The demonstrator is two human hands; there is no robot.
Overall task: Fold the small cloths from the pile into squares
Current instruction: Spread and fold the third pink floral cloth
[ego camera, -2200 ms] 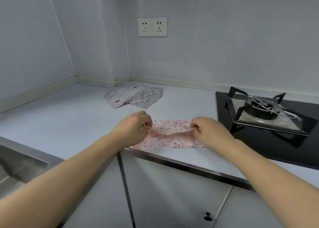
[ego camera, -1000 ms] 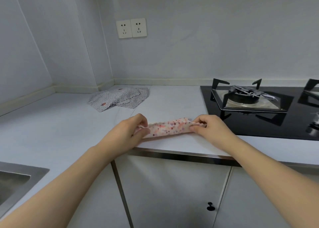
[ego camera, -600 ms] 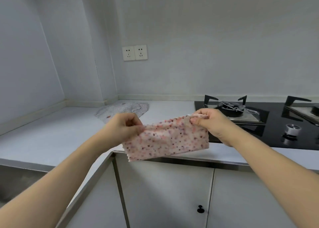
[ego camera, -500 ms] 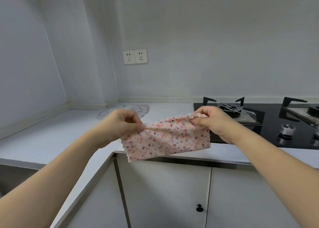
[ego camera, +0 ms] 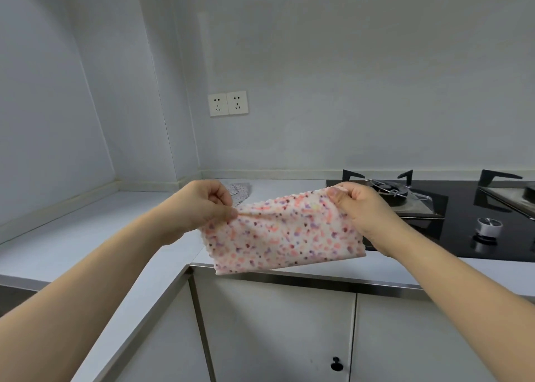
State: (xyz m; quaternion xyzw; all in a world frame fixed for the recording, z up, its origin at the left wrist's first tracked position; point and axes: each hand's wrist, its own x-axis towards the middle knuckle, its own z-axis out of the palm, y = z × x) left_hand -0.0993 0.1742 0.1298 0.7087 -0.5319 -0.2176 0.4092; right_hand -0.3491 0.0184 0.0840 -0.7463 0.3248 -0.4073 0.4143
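Note:
A small white cloth with pink and purple dots [ego camera: 285,234] hangs in the air above the counter's front edge, folded into a long strip. My left hand [ego camera: 202,208] pinches its upper left corner. My right hand [ego camera: 357,205] pinches its upper right corner, a little higher. The cloth sags below both hands. Behind my left hand, a bit of the grey patterned cloth pile [ego camera: 240,191] shows on the counter; most of it is hidden by the hand.
The pale counter [ego camera: 95,231] runs along an L-shaped corner. A black gas hob [ego camera: 463,216] with burner grates and a knob lies at the right. Cabinet doors [ego camera: 275,332] stand below the steel edge. Wall sockets [ego camera: 228,103] sit above.
Both hands lifted the folded dotted cloth off the counter and hold it stretched in the air. The view has tilted upward, so the pile is now mostly behind my left hand.

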